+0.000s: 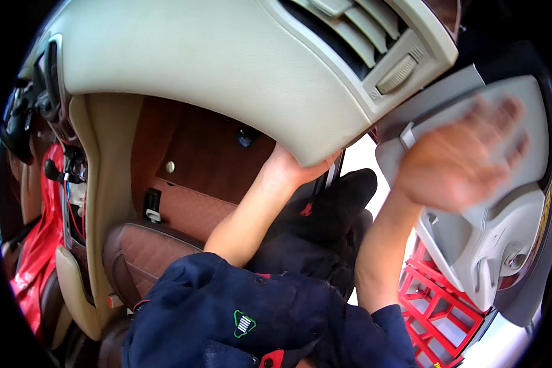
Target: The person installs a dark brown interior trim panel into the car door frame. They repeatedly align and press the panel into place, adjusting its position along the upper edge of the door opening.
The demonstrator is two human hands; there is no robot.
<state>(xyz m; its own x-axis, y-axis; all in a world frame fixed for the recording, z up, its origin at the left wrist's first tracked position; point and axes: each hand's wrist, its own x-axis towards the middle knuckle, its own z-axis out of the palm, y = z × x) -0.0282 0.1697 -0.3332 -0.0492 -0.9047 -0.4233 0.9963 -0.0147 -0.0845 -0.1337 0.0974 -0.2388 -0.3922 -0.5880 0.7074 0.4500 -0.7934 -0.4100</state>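
My left hand (288, 167) is at the lower corner of a pale cream dashboard panel (202, 55), its wrist just under the edge. Most of its fingers are hidden behind the panel, so their grip does not show. Raised to the right, my right hand (451, 159) is blurred by motion, its fingers spread and nothing visible in it. It appears in front of the grey door panel (515, 116). Above and between the hands, the dashboard end carries an air vent (349, 27) with a ribbed thumbwheel (397, 75).
A brown quilted seat (156, 251) lies below left, beside a brown floor mat (208, 147) with a small round disc (170, 166). Red plastic sheeting (46, 227) covers part of the far left. Outside the open door stands a red metal frame (438, 300).
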